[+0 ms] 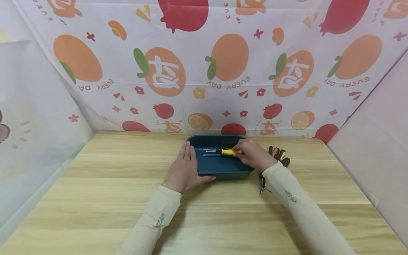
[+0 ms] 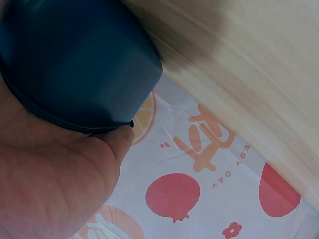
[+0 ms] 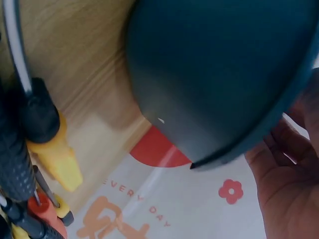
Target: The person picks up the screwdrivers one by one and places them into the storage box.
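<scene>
Looks to me like the right hand (image 1: 253, 154) is placing the yellow-handled screwdriver (image 1: 227, 152) inside the blue tray (image 1: 220, 165), mid-frame, its grip pinched closed on the handle. The left hand (image 1: 186, 168) is spread along the tray's left side, fingers pretty straight. Next move probably just calls for loosening that pinch gently while the tray's kept steady.

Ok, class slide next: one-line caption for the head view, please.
Left hand against a dark blue tray; right hand holding a yellow-handled screwdriver inside it.
</scene>
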`<state>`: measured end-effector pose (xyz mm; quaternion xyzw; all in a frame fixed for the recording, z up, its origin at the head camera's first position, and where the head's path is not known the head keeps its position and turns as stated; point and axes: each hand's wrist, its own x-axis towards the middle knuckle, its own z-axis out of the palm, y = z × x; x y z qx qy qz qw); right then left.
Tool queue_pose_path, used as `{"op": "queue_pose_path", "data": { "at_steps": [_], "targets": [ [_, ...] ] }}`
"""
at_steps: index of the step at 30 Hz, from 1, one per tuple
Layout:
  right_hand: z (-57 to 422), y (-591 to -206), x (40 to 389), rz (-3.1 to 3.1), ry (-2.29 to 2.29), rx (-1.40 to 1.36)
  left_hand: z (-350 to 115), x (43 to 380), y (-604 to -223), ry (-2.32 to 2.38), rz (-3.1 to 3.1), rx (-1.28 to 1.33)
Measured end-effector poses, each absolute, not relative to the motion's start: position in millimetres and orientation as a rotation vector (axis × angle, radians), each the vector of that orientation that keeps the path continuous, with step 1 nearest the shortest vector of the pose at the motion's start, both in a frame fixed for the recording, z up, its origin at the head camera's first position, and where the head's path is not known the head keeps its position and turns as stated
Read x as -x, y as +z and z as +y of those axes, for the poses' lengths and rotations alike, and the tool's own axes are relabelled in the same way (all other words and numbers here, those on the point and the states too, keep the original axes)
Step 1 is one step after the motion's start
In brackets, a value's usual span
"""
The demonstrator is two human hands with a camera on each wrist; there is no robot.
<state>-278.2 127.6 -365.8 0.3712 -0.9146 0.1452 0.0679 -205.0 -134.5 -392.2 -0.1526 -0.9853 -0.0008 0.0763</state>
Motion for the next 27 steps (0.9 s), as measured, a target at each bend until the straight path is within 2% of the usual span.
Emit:
{"op": "queue_pose_path", "data": {
  "at_steps": [27],
  "targets": [
    [118.7,-382.2,281.7,-2.899,0.259,-1.11,-137.7,199.3,-392.7,-0.025,-2.94,0.479]
  ]
}}
